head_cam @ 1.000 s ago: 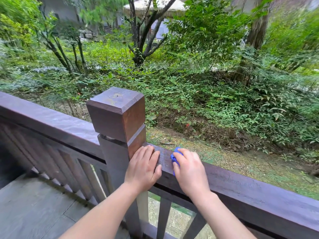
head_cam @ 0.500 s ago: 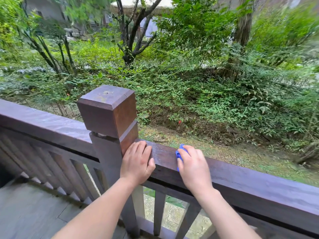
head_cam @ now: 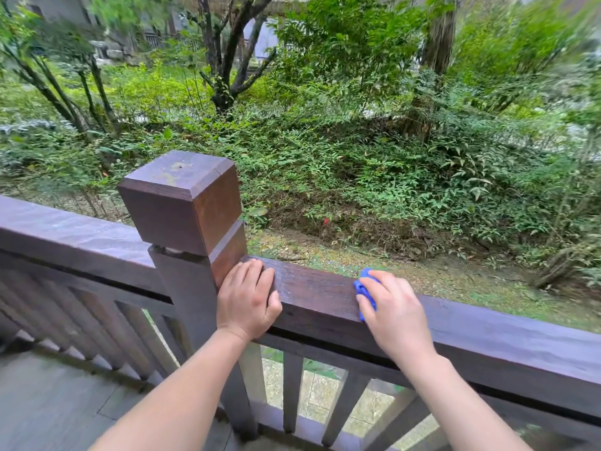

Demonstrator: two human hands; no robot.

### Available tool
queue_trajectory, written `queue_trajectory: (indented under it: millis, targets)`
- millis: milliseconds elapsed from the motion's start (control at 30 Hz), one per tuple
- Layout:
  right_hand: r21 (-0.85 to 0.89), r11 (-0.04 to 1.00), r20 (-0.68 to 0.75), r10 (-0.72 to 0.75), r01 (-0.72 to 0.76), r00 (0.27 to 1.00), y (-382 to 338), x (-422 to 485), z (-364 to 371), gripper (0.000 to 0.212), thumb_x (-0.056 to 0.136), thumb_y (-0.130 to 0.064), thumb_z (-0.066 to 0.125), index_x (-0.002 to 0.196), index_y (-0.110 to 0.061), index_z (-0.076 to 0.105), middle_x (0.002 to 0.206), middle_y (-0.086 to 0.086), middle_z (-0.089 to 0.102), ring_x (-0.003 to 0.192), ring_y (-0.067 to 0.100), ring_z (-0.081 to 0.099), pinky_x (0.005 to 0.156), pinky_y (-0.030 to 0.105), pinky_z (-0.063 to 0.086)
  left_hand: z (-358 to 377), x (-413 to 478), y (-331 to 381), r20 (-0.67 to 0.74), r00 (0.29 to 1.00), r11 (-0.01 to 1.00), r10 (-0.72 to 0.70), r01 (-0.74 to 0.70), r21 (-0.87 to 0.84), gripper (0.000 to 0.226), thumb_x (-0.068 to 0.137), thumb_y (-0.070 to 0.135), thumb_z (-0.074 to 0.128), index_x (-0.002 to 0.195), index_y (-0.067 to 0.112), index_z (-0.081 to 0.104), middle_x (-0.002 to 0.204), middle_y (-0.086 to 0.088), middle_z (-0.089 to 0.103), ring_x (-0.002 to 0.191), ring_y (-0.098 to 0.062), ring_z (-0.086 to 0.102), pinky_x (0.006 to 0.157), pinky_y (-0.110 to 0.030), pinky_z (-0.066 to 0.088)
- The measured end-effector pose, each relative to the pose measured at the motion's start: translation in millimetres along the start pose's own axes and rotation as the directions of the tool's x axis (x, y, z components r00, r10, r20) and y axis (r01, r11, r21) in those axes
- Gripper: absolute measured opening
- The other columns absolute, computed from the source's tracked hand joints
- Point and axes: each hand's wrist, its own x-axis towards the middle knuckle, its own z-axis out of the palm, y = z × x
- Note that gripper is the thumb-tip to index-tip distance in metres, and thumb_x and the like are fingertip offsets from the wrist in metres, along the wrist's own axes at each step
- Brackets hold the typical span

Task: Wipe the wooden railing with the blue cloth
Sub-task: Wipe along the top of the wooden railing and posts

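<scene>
A dark brown wooden railing [head_cam: 487, 333] runs from the corner post [head_cam: 185, 203] toward the right. My right hand [head_cam: 395, 312] presses a blue cloth [head_cam: 366, 289] onto the rail's top; only the cloth's left edge shows past my fingers. My left hand [head_cam: 245, 299] lies flat over the rail right beside the post, fingers together, with nothing in it. The stretch of rail between my hands looks darker and wet.
A second rail section [head_cam: 71, 236] runs left from the post, with slats below. Grey deck boards [head_cam: 58, 405] lie at bottom left. Beyond the railing are bare ground, shrubs and trees.
My right hand has slid the blue cloth to the right along the rail, away from the post. The left hand has stayed by the post. The view has shifted slightly.
</scene>
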Motion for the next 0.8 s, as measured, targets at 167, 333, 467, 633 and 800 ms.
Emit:
queue_trajectory:
  millis: [167,333,467,633,800]
  targets:
    - [-0.041,0.996,0.017,0.081,-0.081,0.997,51,-11,-20,0.028,0.079,-0.018,0.072,0.106,-0.013,0.068,0.111,0.006,0.066,0.092,0.033,0.059,0.080,0.038,0.051,2,0,-1,-0.027,0.999,0.999,0.029,-0.028,0.027,0.036,0.085,0.033,0.040,0.097,0.006,0.062,0.098,-0.014,0.059,0.090,-0.034,0.053,0.084,-0.045,0.045]
    - [-0.126,0.971,-0.126,0.188,-0.204,0.974,38,-9,-8,0.020,0.076,-0.010,0.072,0.096,-0.007,0.069,0.101,0.013,0.067,0.081,0.037,0.056,0.078,0.041,0.049,1,0,0,-0.008,1.000,0.999,0.025,-0.024,0.026,0.037,0.084,0.032,0.041,0.098,0.005,0.062,0.098,-0.014,0.060,0.090,-0.035,0.053,0.085,-0.045,0.045]
    - [-0.132,0.982,-0.114,0.123,-0.138,0.986,16,-7,1,0.019,0.078,-0.012,0.069,0.096,-0.007,0.068,0.101,0.013,0.066,0.078,0.036,0.055,0.077,0.042,0.050,0,-1,0,-0.003,1.000,1.000,0.012,-0.012,0.020,0.036,0.084,0.032,0.041,0.098,0.006,0.061,0.099,-0.014,0.059,0.091,-0.035,0.053,0.086,-0.045,0.045]
    - [-0.108,0.992,-0.067,0.055,-0.062,0.996,20,-23,-14,0.022,0.078,-0.014,0.070,0.100,-0.012,0.067,0.102,0.007,0.065,0.079,0.031,0.056,0.075,0.038,0.052,-5,-2,7,0.009,0.998,0.998,-0.055,0.055,-0.030,0.033,0.081,0.030,0.042,0.096,0.007,0.060,0.097,-0.011,0.059,0.092,-0.032,0.053,0.086,-0.044,0.045]
    - [-0.109,0.983,0.010,0.151,-0.149,0.989,35,-44,-42,0.017,0.076,-0.018,0.071,0.092,-0.019,0.069,0.094,-0.002,0.065,0.077,0.028,0.056,0.066,0.034,0.052,-20,9,22,0.115,0.965,0.964,-0.235,0.247,-0.098,0.027,0.079,0.033,0.042,0.083,0.012,0.059,0.087,-0.002,0.058,0.084,-0.027,0.053,0.075,-0.040,0.047]
